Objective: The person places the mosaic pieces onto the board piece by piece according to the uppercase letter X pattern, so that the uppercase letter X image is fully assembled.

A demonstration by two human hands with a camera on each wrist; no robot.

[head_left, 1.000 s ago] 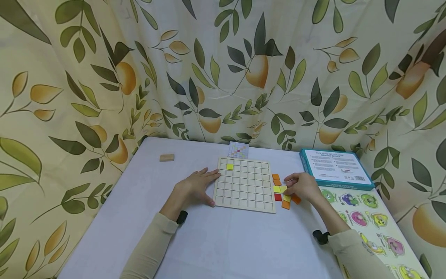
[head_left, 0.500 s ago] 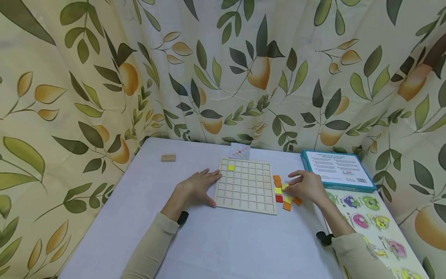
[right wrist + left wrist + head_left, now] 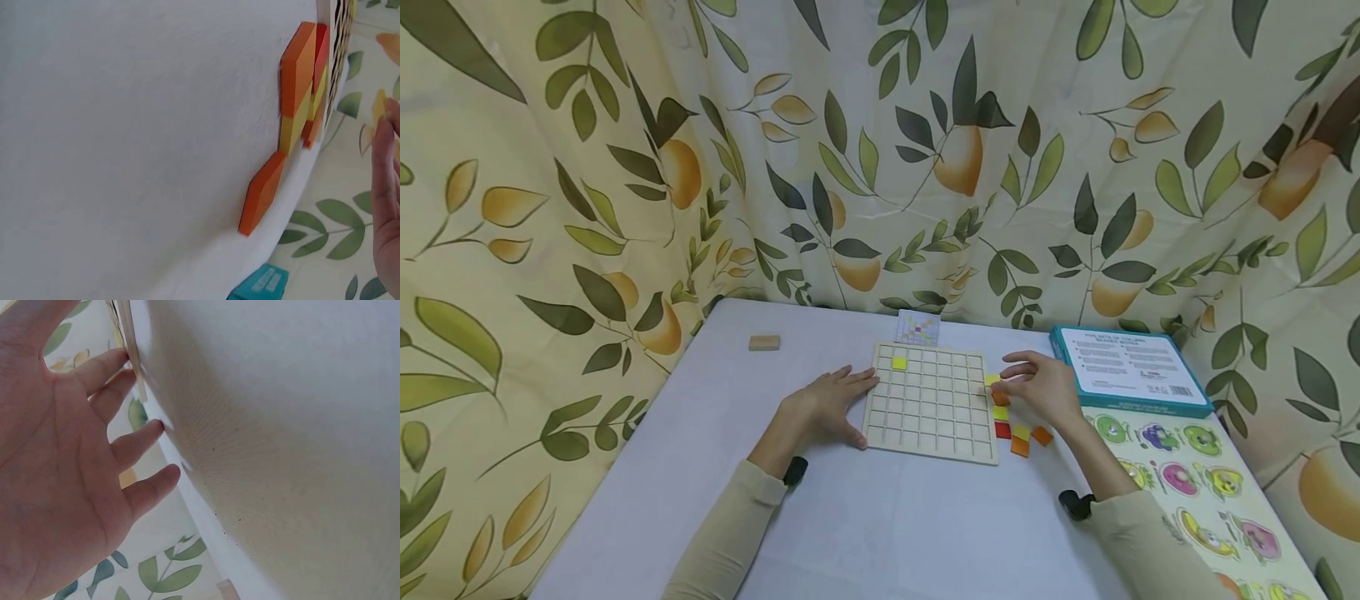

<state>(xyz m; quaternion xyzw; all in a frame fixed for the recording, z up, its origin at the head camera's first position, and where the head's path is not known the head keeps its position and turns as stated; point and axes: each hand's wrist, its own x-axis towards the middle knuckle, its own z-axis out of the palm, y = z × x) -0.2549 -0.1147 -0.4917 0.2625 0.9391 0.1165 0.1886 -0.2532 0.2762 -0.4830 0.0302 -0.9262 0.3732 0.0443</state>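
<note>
We rest our left hand flat on the white table, fingers straight and spread, the fingertips touching the left edge of the wooden grid board. The left wrist view shows the same: an open palm with relaxed fingers reaching toward the board's thin edge.

Our right hand hovers just off the board's right edge, thumb and forefinger pinching a small yellow tile. From the right wrist view we cannot tell much about the grip; only the side of the hand shows at the frame's edge.

One yellow tile in the board sits in a cell near the top left corner. The loose tiles, orange, yellow and red, lie on the table just beside the board's right edge, below our right hand. A patterned card lies behind the board, and a teal box sits to the right.
</note>
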